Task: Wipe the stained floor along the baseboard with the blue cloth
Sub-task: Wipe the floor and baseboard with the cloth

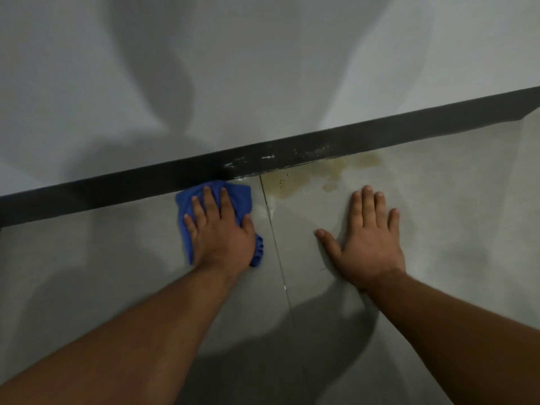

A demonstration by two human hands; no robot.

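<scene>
- Bare forearms reach in from the near edge, over the smooth, matte grey tiled floor (pixel 122 258), a hard surface crossed by a thin grout line.
- Behind it runs the dark, flat-faced baseboard (pixel 409 124), scuffed pale near the middle, under a plain grey wall (pixel 263 54).
- Yellowish-brown stain (pixel 336 171) lies patchy on the floor against the baseboard, right of the cloth.
- Right hand (pixel 368 241) rests flat on bare tile, fingers spread, holding nothing.
- Left hand (pixel 222 229) presses down, fingers splayed, on the soft, crumpled blue cloth (pixel 187 200), which touches the baseboard; it looks light and limp, best driven under a flat palm.
</scene>
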